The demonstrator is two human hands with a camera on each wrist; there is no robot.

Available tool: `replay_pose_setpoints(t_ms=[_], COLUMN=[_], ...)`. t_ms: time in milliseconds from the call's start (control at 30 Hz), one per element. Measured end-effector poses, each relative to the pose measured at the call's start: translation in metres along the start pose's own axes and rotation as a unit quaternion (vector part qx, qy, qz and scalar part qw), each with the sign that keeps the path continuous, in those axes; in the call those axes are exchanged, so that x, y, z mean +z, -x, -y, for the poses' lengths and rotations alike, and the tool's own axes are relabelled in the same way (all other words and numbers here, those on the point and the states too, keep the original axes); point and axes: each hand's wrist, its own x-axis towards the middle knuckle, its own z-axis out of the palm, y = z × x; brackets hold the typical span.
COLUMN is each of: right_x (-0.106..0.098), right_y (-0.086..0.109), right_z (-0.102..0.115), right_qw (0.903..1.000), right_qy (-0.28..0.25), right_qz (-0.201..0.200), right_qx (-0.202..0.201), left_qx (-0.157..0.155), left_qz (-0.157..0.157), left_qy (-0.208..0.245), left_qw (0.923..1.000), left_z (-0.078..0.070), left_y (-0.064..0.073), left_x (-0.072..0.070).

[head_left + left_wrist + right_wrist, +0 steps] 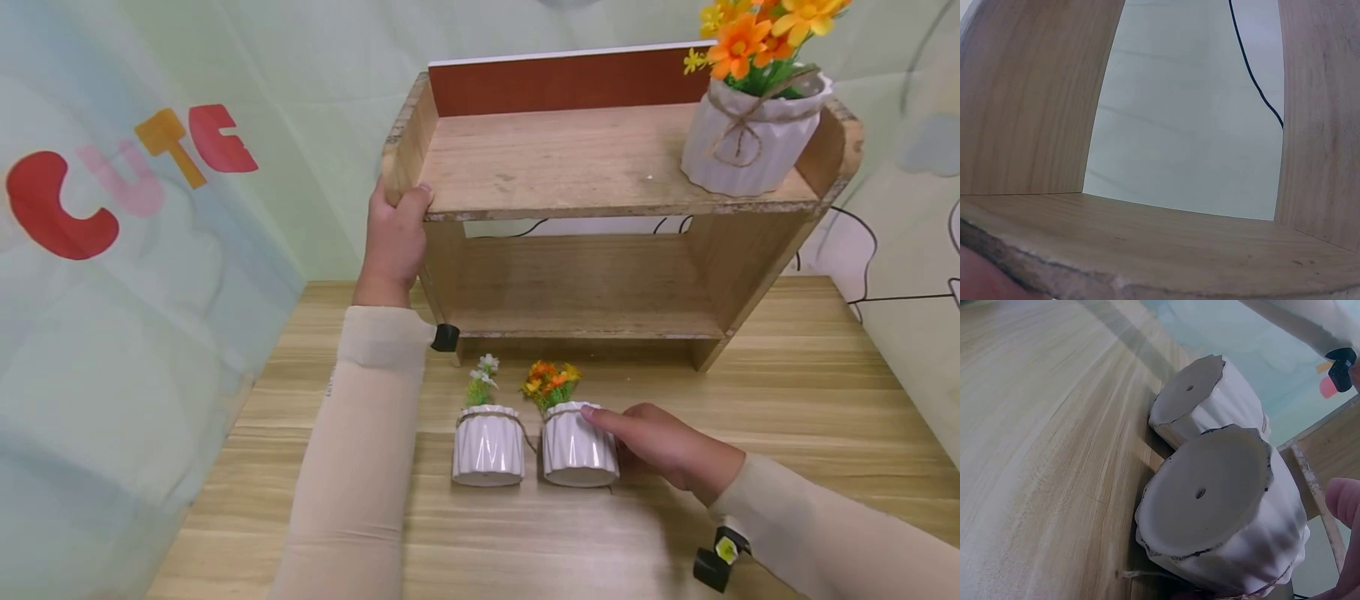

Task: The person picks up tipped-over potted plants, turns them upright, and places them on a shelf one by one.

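Observation:
My left hand (393,242) grips the left side of a two-tier wooden shelf (562,200), its thumb over the upper board's front corner. In the left wrist view, the wooden side panels and a board (1166,244) fill the frame. My right hand (663,442) holds a white ribbed flower pot (577,446) with orange flowers (551,382), thumb on top near its twine; the other fingers are mostly hidden. This pot lies on its side, its base with a small hole (1200,494) facing the right wrist camera. Left of it lies a similar pot (487,446) with white flowers (483,371).
A larger white pot (750,137) with orange and yellow flowers stands upright at the right end of the top board. The shelf stands toward the back of the wood-grain table (300,467). Printed cloth (150,350) hangs behind and at the left.

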Motion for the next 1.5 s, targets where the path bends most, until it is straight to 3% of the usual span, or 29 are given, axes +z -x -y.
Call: replay_pose_setpoints(t_ms=[700, 1500], right_x=[0.007, 0.016], right_y=[-0.011, -0.013], right_z=[-0.001, -0.005], right_qw=[0.9983, 0.9951], right_qy=[0.036, 0.027], right_qz=[-0.045, -0.095], right_qx=[0.015, -0.001], left_qx=[0.001, 0.005], left_qz=[-0.003, -0.001], left_qy=[0.0, 0.005], left_qw=[1.0, 1.0], left_z=[0.001, 0.001], left_y=[0.0, 0.0], left_x=[-0.001, 0.001])
